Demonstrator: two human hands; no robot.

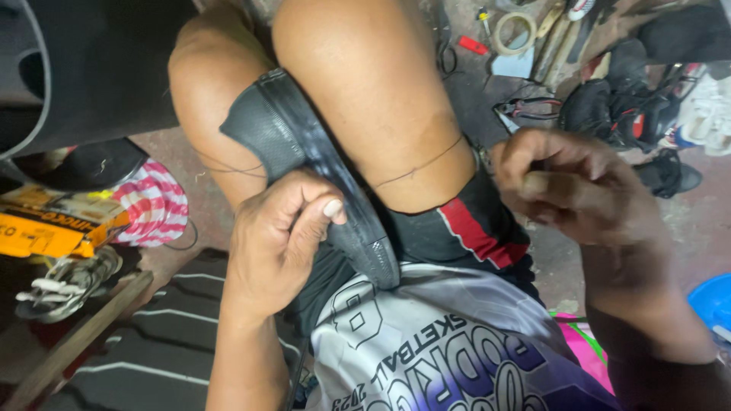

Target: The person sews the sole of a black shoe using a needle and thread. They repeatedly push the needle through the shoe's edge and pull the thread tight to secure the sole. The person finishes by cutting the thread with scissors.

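Black shoe (304, 144): one, left hand (278, 236) fingers grip it | right hand (575, 183): fisted on one thread (419, 166)

shoe (320, 164) between knees | left hand (278, 228) on it | right hand (571, 183) right

A: Any packages, labels, signs, screens?
B: One yellow box (46, 228) is seen at the left edge on the floor, flat and rectangular, with black print and an orange patch. Its far side is cut off. No screens or signs are seen.
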